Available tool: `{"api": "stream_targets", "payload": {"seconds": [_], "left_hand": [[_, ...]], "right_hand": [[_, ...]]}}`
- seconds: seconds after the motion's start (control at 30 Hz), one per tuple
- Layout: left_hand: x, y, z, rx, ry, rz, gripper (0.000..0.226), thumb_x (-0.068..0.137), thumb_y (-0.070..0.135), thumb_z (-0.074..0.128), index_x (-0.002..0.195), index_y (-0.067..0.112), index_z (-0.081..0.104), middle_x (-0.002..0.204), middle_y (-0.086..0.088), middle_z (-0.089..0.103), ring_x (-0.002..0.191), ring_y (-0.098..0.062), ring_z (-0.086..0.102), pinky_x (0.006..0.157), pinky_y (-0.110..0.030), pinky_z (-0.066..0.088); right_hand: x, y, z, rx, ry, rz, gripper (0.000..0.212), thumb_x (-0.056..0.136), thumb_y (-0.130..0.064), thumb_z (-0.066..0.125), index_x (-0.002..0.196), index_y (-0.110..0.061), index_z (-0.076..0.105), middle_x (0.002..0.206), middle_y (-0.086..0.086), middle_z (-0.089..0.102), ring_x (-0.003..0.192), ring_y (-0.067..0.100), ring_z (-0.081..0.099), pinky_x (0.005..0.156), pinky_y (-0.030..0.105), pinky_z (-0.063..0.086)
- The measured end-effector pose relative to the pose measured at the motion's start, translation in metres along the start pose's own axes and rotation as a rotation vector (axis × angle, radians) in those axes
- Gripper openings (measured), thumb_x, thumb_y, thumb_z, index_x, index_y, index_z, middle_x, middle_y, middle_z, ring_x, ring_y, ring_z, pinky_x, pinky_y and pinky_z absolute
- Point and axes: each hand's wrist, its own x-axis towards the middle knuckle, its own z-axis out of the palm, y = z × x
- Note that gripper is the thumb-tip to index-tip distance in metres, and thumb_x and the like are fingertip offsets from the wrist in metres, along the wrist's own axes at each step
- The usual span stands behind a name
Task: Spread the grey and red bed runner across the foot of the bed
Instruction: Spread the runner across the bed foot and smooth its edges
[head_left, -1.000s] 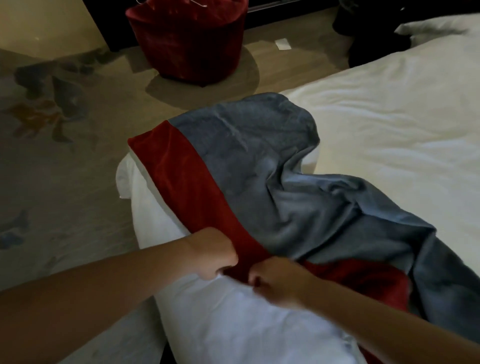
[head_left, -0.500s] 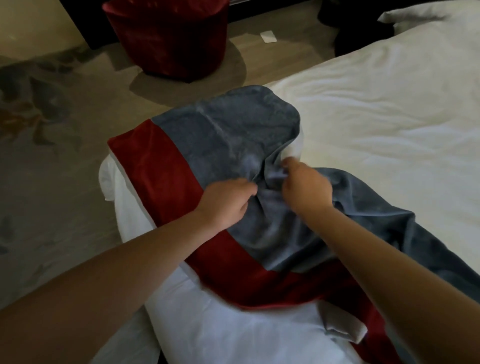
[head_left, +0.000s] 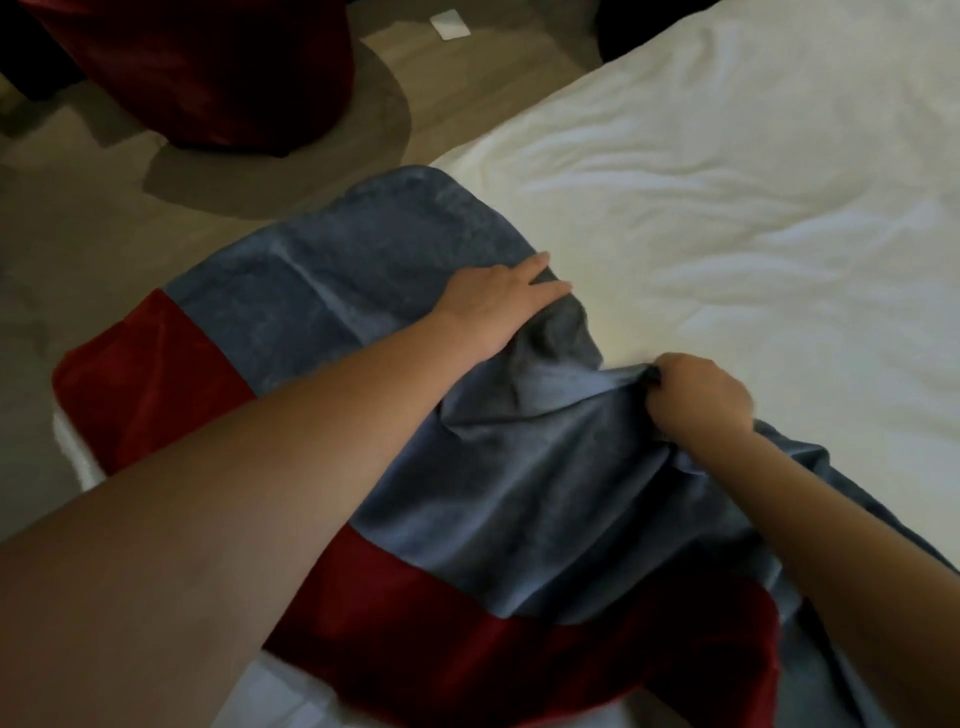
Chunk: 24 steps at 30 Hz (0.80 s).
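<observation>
1 wide white bed (head_left: 727, 182) fills the right side, its cover creased. The grey and red bed runner (head_left: 519, 493) lies bunched over its near left corner, with the red band along the bed's edge and the grey panel toward the middle. The runner is rumpled, and folds gather between the 2 hands.

The left hand (head_left: 493, 306) lies flat on the grey panel near its far edge, fingers straight, pressing the cloth onto the bed. The right hand (head_left: 696, 395) is just to the right, fingers curled, pinching a raised fold of grey fabric at the runner's edge.

On the carpet (head_left: 78, 234) beyond the corner stands a dark red tub (head_left: 208, 78). The frame cuts off its top, so I cannot tell what it holds. 1 small white card (head_left: 450, 24) lies on the floor near it.
</observation>
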Motion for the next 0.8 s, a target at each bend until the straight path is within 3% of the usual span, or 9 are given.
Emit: {"api": "stream_targets", "payload": {"seconds": [0.1, 0.17, 0.27, 0.37, 0.47, 0.53, 0.6, 0.7, 0.8], "left_hand": [[0.020, 0.000, 0.001, 0.044, -0.125, -0.060, 0.050, 0.097, 0.020, 0.040, 0.144, 0.037, 0.031, 0.156, -0.005, 0.021, 0.122, -0.031, 0.046, 0.083, -0.041, 0.045], [0.029, 0.004, -0.001, 0.026, -0.115, -0.086, 0.041, 0.096, 0.021, 0.038, 0.136, 0.032, 0.045, 0.142, -0.006, 0.040, 0.113, -0.029, 0.051, 0.079, -0.040, 0.046], [0.037, 0.015, -0.004, -0.058, -0.022, 0.008, 0.039, 0.093, 0.008, 0.041, 0.126, 0.024, 0.052, 0.124, -0.003, 0.050, 0.101, -0.026, 0.056, 0.072, -0.041, 0.050], [0.039, 0.031, -0.017, -0.177, -0.167, 0.170, 0.036, 0.093, 0.010, 0.040, 0.122, 0.026, 0.055, 0.119, 0.000, 0.053, 0.100, -0.024, 0.056, 0.078, -0.041, 0.049], [0.054, 0.045, -0.028, -0.114, -0.207, 0.045, 0.015, 0.092, 0.009, 0.038, 0.089, 0.012, 0.052, 0.094, -0.007, 0.050, 0.079, -0.026, 0.049, 0.062, -0.034, 0.036], [0.063, 0.046, -0.034, -0.183, -0.140, -0.163, 0.014, 0.093, 0.007, 0.035, 0.088, 0.008, 0.047, 0.096, -0.013, 0.050, 0.077, -0.027, 0.046, 0.066, -0.032, 0.032], [0.064, 0.047, -0.036, -0.211, 0.022, -0.265, 0.014, 0.094, 0.002, 0.036, 0.098, 0.002, 0.050, 0.108, -0.016, 0.049, 0.083, -0.029, 0.049, 0.070, -0.035, 0.036], [0.049, 0.062, -0.030, -0.180, 0.139, -0.189, 0.022, 0.089, -0.003, 0.043, 0.110, 0.004, 0.048, 0.116, -0.015, 0.044, 0.082, -0.028, 0.051, 0.068, -0.037, 0.047], [0.031, 0.099, -0.026, -0.175, 0.226, -0.077, 0.034, 0.083, -0.003, 0.048, 0.114, 0.012, 0.051, 0.113, -0.008, 0.047, 0.079, -0.026, 0.054, 0.059, -0.043, 0.052]], "right_hand": [[0.015, 0.037, -0.016, -0.044, -0.059, 0.186, 0.020, 0.084, -0.012, 0.050, 0.100, -0.011, 0.062, 0.104, 0.014, 0.063, 0.095, 0.033, 0.061, 0.071, 0.034, 0.042], [0.018, 0.052, -0.023, -0.045, -0.080, 0.242, 0.021, 0.082, -0.012, 0.052, 0.100, -0.010, 0.062, 0.101, 0.013, 0.061, 0.093, 0.032, 0.060, 0.069, 0.032, 0.041], [0.017, 0.045, -0.025, 0.006, 0.046, 0.087, 0.022, 0.077, -0.017, 0.053, 0.098, -0.015, 0.058, 0.103, 0.010, 0.059, 0.087, 0.032, 0.059, 0.065, 0.032, 0.041], [0.014, 0.028, -0.022, 0.150, 0.108, -0.087, 0.027, 0.087, -0.022, 0.047, 0.111, -0.023, 0.060, 0.111, 0.007, 0.058, 0.094, 0.034, 0.059, 0.070, 0.035, 0.042], [0.017, 0.024, -0.015, 0.194, 0.012, -0.095, 0.021, 0.094, -0.026, 0.048, 0.104, -0.015, 0.063, 0.104, 0.011, 0.060, 0.091, 0.034, 0.059, 0.071, 0.036, 0.046], [0.023, 0.029, -0.016, 0.206, 0.032, -0.015, 0.021, 0.094, -0.020, 0.049, 0.087, -0.007, 0.064, 0.091, 0.014, 0.062, 0.082, 0.034, 0.059, 0.067, 0.035, 0.043], [0.030, 0.036, -0.021, 0.280, 0.127, 0.079, 0.023, 0.094, -0.015, 0.048, 0.083, -0.003, 0.065, 0.088, 0.016, 0.063, 0.074, 0.032, 0.055, 0.065, 0.032, 0.038], [0.029, 0.037, -0.023, 0.358, 0.168, 0.021, 0.020, 0.093, -0.011, 0.048, 0.096, -0.004, 0.067, 0.102, 0.017, 0.064, 0.083, 0.034, 0.058, 0.067, 0.031, 0.040], [0.009, 0.047, -0.019, 0.437, 0.239, -0.002, 0.029, 0.093, -0.008, 0.043, 0.115, -0.017, 0.059, 0.121, 0.009, 0.053, 0.099, 0.031, 0.057, 0.071, 0.034, 0.043]]}}
